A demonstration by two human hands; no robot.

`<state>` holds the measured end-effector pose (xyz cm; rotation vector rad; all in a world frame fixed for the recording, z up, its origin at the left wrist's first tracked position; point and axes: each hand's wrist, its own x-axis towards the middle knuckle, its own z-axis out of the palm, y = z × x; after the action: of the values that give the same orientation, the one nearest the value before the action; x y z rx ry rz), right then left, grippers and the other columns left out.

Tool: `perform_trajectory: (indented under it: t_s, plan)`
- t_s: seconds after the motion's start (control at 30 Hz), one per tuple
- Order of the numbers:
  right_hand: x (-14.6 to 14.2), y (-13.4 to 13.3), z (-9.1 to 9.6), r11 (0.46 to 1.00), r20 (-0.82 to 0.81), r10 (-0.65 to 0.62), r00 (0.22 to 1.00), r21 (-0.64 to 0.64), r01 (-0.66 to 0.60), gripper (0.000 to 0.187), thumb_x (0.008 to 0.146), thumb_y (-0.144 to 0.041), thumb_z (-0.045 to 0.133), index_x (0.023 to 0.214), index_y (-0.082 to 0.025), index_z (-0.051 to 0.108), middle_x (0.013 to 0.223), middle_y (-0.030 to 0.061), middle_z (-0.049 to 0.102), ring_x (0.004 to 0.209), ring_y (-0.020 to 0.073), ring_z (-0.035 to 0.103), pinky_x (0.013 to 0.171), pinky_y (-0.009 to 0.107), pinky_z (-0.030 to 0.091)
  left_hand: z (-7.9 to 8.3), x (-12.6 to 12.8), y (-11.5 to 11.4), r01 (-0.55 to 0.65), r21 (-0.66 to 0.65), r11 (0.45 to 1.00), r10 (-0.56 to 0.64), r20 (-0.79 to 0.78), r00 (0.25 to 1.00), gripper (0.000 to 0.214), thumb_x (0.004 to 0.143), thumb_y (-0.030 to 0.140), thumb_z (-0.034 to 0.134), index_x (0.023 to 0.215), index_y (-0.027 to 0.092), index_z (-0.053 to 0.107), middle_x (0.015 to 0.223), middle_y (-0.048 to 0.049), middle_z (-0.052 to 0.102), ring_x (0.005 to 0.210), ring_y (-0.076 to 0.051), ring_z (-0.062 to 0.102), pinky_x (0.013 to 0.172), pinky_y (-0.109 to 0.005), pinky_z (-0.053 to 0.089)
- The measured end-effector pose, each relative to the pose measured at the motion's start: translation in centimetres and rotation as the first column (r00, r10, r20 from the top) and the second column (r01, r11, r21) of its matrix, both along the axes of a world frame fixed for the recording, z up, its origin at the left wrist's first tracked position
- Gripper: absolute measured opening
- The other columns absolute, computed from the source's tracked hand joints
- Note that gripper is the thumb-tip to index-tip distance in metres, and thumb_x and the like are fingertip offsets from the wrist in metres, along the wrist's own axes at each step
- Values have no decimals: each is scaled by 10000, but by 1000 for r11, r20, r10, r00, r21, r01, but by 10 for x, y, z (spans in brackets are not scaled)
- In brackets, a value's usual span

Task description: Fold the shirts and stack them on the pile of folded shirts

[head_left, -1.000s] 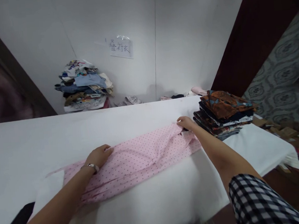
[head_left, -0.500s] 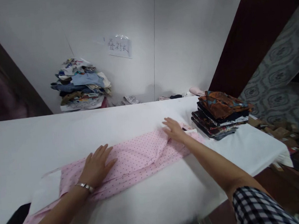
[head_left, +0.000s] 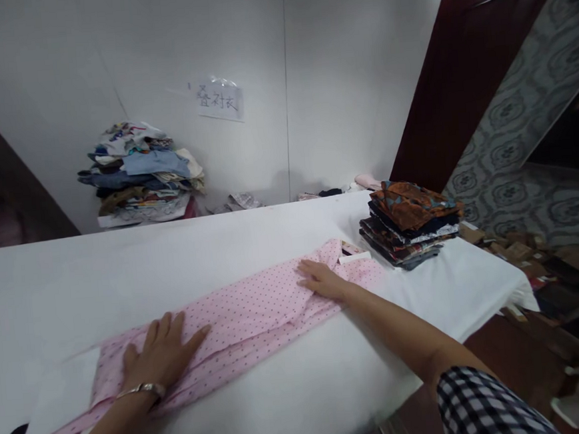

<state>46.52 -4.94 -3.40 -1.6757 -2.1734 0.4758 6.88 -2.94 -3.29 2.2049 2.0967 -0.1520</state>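
Note:
A pink dotted shirt (head_left: pixel 257 310), folded into a long strip, lies across the white table (head_left: pixel 182 259). My left hand (head_left: pixel 160 351) rests flat and open on its left part, a bracelet on the wrist. My right hand (head_left: pixel 322 280) lies flat with fingers stretched on the strip's right part, near the collar end (head_left: pixel 355 257). A white sheet (head_left: pixel 58 399) lies under the strip's left end.
A stack of folded patterned shirts (head_left: pixel 410 224) stands on the table's right end. Behind the table a heap of mixed clothes (head_left: pixel 138 172) leans against the wall, under a paper sign (head_left: pixel 219 101). Cardboard boxes (head_left: pixel 533 258) sit on the floor at the right.
My right hand has slid left from the collar end along the strip and flattened. My left hand has opened flat and moved left along the cloth. The view has shifted.

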Motion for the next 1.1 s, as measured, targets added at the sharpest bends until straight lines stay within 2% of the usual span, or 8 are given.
perform_trajectory:
  t_s: [0.07,0.13,0.23,0.43,0.63,0.8,0.93,1.1]
  plan:
    - [17,1,4,985,-64,-121,991,113,128,555,954,-506,344,1429,-233,431,1548,63,300,1435,219,230,1160,414,196,-3,-1,1,5,4,1000,-5,1,1000,874,828,685,169,1488,123,275,1587,-111,146,1459,-313,97,1100,-632,189]
    - [33,5,6,930,-42,-311,949,191,313,541,960,-438,351,1417,-164,443,1549,106,288,1441,247,205,1159,422,187,-5,-1,2,5,19,1000,-5,14,1000,869,826,684,193,1483,124,290,1582,-121,156,1456,-323,107,1097,-639,184]
    - [42,15,1,868,97,-489,867,149,473,593,948,-446,383,1426,-94,397,1541,178,275,1435,306,196,1141,452,189,-7,-1,2,-4,37,999,3,41,999,858,827,675,231,1479,121,302,1580,-130,152,1453,-338,116,1099,-647,168]
    - [19,27,-20,927,326,-370,870,71,368,583,963,-518,313,1421,-166,392,1528,176,293,1423,312,203,1123,488,157,-6,0,-1,-7,26,1000,5,62,998,858,831,658,243,1485,105,282,1583,-137,134,1453,-351,88,1103,-660,148]
    - [19,25,-18,928,344,-364,866,48,370,596,971,-508,294,1447,-153,353,1538,193,260,1430,305,190,1119,491,156,-7,1,0,-9,58,998,5,64,998,872,817,689,237,1480,127,301,1579,-138,161,1451,-352,108,1090,-661,174]
    - [17,22,-17,924,302,-380,874,84,373,510,957,-434,397,1400,-183,426,1501,172,340,1411,280,240,1116,474,188,-4,4,-3,-11,65,998,4,110,994,896,805,708,247,1477,118,305,1582,-147,151,1448,-369,111,1083,-669,174]
    - [27,19,-9,899,265,-437,859,132,417,408,969,-336,353,1331,-230,508,1381,106,516,1294,215,423,1054,370,325,0,7,-6,-11,78,997,1,123,992,878,809,694,246,1462,114,337,1576,-158,169,1441,-375,141,1072,-670,186]
    - [53,18,6,812,252,-583,772,142,567,388,910,-201,371,1193,-164,634,1208,111,649,1089,216,593,880,274,439,3,8,-8,-20,38,999,15,132,991,903,803,708,232,1482,115,295,1587,-140,119,1452,-359,98,1094,-658,154]
